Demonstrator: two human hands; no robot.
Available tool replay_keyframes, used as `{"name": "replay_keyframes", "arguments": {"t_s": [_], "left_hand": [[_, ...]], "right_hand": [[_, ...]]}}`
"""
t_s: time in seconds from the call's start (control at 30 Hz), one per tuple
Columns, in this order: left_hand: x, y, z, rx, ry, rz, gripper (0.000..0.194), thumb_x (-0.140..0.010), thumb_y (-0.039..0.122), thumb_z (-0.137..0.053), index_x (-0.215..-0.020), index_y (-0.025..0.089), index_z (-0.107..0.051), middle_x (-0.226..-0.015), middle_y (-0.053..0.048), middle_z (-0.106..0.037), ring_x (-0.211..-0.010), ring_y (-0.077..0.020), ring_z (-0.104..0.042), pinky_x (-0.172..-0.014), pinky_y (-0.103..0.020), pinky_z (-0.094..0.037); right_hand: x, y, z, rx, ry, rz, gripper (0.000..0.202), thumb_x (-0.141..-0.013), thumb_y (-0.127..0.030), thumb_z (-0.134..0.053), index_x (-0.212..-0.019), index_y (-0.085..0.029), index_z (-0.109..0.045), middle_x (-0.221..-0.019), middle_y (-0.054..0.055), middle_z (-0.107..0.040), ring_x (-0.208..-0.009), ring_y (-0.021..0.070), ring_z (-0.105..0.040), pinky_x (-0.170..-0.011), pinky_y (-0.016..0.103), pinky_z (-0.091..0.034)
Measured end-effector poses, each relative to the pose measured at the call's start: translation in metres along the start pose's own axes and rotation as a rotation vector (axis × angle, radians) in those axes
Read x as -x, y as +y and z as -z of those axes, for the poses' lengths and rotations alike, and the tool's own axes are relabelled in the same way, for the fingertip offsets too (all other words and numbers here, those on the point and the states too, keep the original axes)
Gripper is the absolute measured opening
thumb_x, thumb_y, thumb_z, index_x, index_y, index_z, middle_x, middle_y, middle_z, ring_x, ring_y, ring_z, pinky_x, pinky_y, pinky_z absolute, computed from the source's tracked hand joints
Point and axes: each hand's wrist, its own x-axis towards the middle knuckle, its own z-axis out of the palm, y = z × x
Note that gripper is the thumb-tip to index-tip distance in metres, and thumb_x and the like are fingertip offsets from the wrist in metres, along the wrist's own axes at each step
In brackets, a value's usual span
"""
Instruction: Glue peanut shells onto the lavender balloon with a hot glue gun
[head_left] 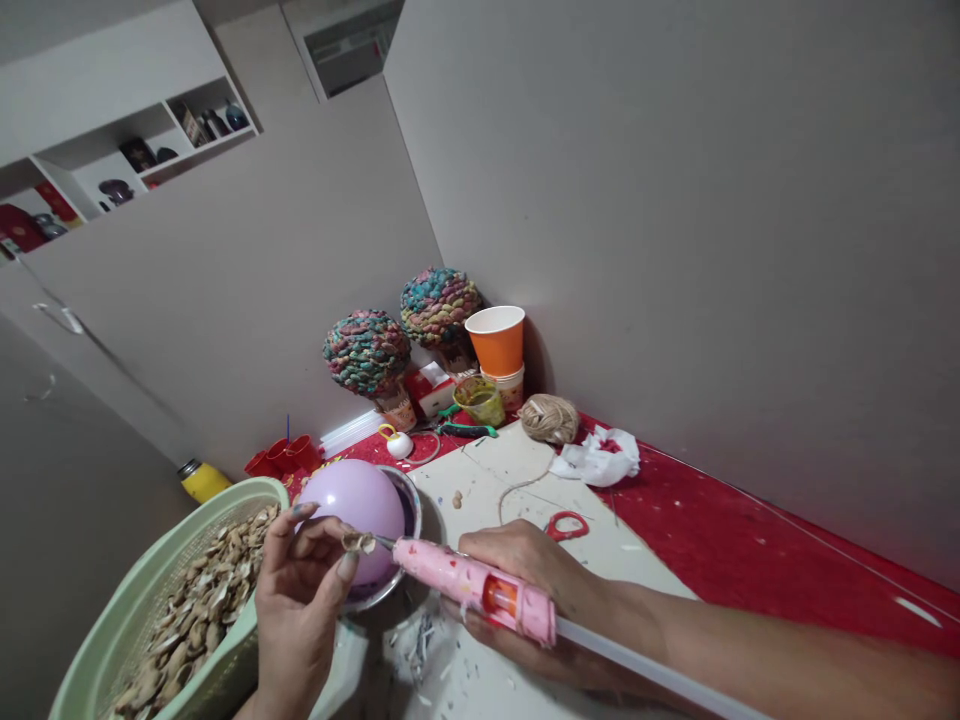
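Observation:
Between thumb and fingers, my left hand [304, 600] pinches a peanut shell [358, 542]. My right hand [525, 570] is wrapped round a pink hot glue gun [450, 578], its metal nozzle at or close to the shell; I cannot tell if they touch. A long translucent glue stick [645, 665] sticks out of the gun's back end. Just behind the shell, a lilac balloon [360, 505] rests in a round bowl [414, 510]. At the left, a pale green basket [97, 630] holds many peanut shells [199, 610].
Two balls covered in coloured shells [367, 350] stand on paper cups at the back. Near them are an orange cup [496, 342], a twine ball [549, 418], green-handled pliers [469, 430] and crumpled white plastic [600, 457]. Red-handled scissors [567, 526] lie on the white board [637, 570].

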Motion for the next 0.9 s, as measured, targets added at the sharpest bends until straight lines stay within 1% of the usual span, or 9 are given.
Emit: {"name": "replay_keyframes", "arguments": {"t_s": [0.13,0.27,0.4,0.53,0.7,0.9], "left_hand": [[-0.0007,0.0002,0.0006,-0.005,-0.008,0.007,0.044,-0.075,0.015,-0.078,-0.114,0.026,-0.059,-0.087,0.001,-0.072,-0.080,-0.0115,-0.067,-0.078,-0.021,-0.056],[-0.0008,0.0002,0.0002,-0.003,-0.017,-0.008,0.044,-0.076,0.015,-0.078,-0.114,0.027,-0.058,-0.087,0.001,-0.072,-0.079,-0.0117,-0.068,-0.078,-0.022,-0.056],[-0.0005,0.0006,-0.0006,-0.007,-0.017,-0.008,0.043,-0.076,0.015,-0.077,-0.114,0.027,-0.059,-0.088,0.001,-0.073,-0.081,-0.0114,-0.069,-0.079,-0.021,-0.055],[-0.0003,0.0000,0.0005,-0.034,-0.003,-0.006,0.044,-0.076,0.015,-0.078,-0.114,0.027,-0.059,-0.090,0.001,-0.073,-0.083,-0.0113,-0.069,-0.080,-0.021,-0.055],[0.0011,-0.0016,0.0008,-0.067,-0.018,-0.007,0.045,-0.076,0.015,-0.078,-0.115,0.027,-0.058,-0.089,0.001,-0.073,-0.081,-0.0122,-0.069,-0.080,-0.023,-0.056],[0.0056,-0.0021,-0.0028,-0.100,-0.069,0.007,0.045,-0.078,0.015,-0.076,-0.117,0.028,-0.056,-0.087,0.000,-0.072,-0.080,-0.0134,-0.069,-0.077,-0.024,-0.057]], "right_hand": [[-0.0001,-0.0005,0.0001,0.033,0.005,0.037,0.022,-0.084,-0.032,-0.044,-0.067,-0.022,-0.035,-0.061,-0.004,-0.038,-0.048,0.0096,-0.033,-0.047,0.024,-0.024],[-0.0005,-0.0012,0.0005,0.035,0.010,0.040,0.026,-0.086,-0.036,-0.043,-0.067,-0.022,-0.033,-0.061,-0.005,-0.037,-0.048,0.0095,-0.032,-0.046,0.025,-0.024],[0.0000,-0.0018,0.0008,0.028,0.007,0.037,0.025,-0.084,-0.035,-0.043,-0.067,-0.023,-0.029,-0.059,-0.005,-0.037,-0.047,0.0096,-0.031,-0.046,0.025,-0.023],[0.0007,-0.0014,-0.0007,0.030,-0.014,0.052,0.023,-0.083,-0.034,-0.043,-0.068,-0.023,-0.030,-0.060,-0.003,-0.040,-0.049,0.0106,-0.034,-0.047,0.025,-0.025],[0.0016,-0.0010,-0.0006,0.065,-0.028,0.064,0.022,-0.084,-0.034,-0.044,-0.067,-0.023,-0.034,-0.061,-0.002,-0.044,-0.051,0.0120,-0.037,-0.048,0.026,-0.027],[0.0019,-0.0020,-0.0003,0.045,-0.001,0.065,0.021,-0.082,-0.031,-0.045,-0.067,-0.023,-0.033,-0.061,-0.003,-0.042,-0.051,0.0114,-0.036,-0.049,0.026,-0.027]]}}
